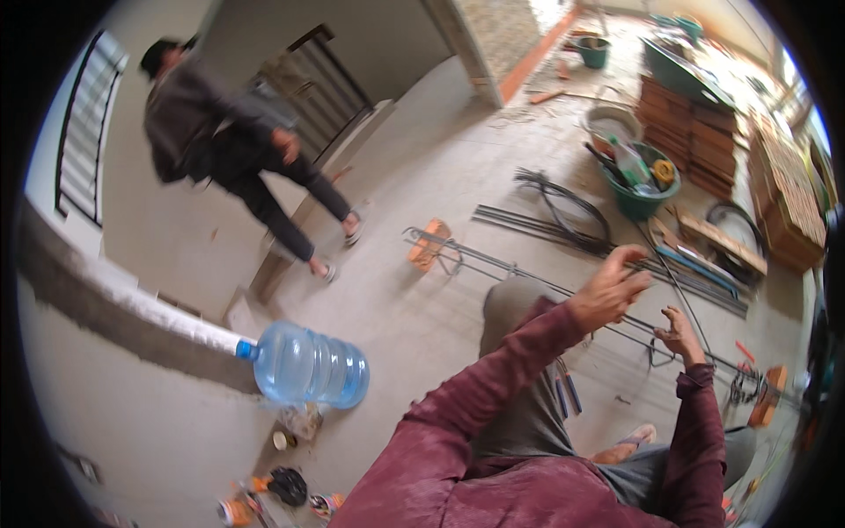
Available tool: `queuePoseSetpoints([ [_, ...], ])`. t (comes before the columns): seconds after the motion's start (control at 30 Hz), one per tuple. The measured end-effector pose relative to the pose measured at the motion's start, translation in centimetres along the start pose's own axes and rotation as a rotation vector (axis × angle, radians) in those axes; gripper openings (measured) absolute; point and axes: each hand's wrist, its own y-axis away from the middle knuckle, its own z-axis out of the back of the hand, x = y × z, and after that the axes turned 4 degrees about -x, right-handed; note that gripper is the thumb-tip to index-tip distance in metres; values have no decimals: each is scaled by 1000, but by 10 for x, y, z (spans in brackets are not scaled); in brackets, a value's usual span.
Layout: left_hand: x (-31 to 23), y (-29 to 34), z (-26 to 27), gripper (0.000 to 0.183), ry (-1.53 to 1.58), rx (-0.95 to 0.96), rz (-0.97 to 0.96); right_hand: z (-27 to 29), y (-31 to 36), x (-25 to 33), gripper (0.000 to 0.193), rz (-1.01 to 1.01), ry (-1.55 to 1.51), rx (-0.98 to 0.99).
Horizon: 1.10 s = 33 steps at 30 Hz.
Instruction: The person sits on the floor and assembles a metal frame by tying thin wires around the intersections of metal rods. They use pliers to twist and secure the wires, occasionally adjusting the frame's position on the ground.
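Long thin steel rods with bent wire stirrups form a rebar cage [480,257] across in front of me. A brick [429,246] props its left end, and another brick [769,396] is at its right end. My left hand [612,289] hovers over the cage, its fingers bent and apart, slightly blurred. Lower and to the right is my right hand [679,336], close to the rods, with thumb and fingers spread. Neither hand visibly holds anything. A blue-handled tool [569,393], seemingly pincers, lies on the floor beside my leg.
Loose rods [537,227] and a black wire coil [568,207] lie beyond the cage. A green bucket [641,201] of tools stands near stacked tiles [682,132]. To the left, a large blue water bottle [312,365] lies on its side. Another person [220,132] stands at the far left.
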Motion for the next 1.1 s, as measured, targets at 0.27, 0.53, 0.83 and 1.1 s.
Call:
queuePoseSetpoints([
  [0.27, 32, -72, -28, 91, 30, 32, 41, 117, 35, 205, 77, 412, -1295, 168],
  [0.53, 51, -46, -39, 81, -14, -124, 133, 88, 53, 181, 28, 117, -1147, 79],
  [0.83, 37, -31, -34, 22, -612, -229, -454, 87, 58, 175, 27, 191, -1063, -85],
  [1.1, 32, -24, -20, 14, -607, -289, -285, 80, 60, 200, 42, 218, -1037, -80],
])
